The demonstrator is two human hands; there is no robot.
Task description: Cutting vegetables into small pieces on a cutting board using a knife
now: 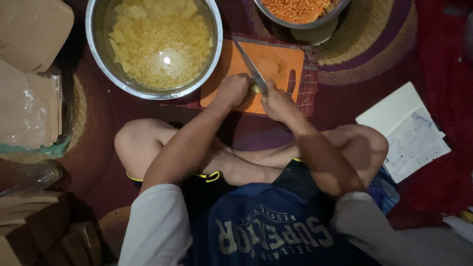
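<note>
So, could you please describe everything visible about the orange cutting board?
The orange cutting board is a flat rectangle, plastic by its look, with rounded corners and a slot handle near its right edge. It lies slightly tilted on a checked cloth on the floor, beside a steel bowl of diced yellow pieces. The left hand presses a small yellow piece onto it; the right hand holds a knife over it.

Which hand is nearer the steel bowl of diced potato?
Left. The left hand is on the orange cutting board right beside the steel bowl; the right hand, holding the knife, sits farther away.
</note>
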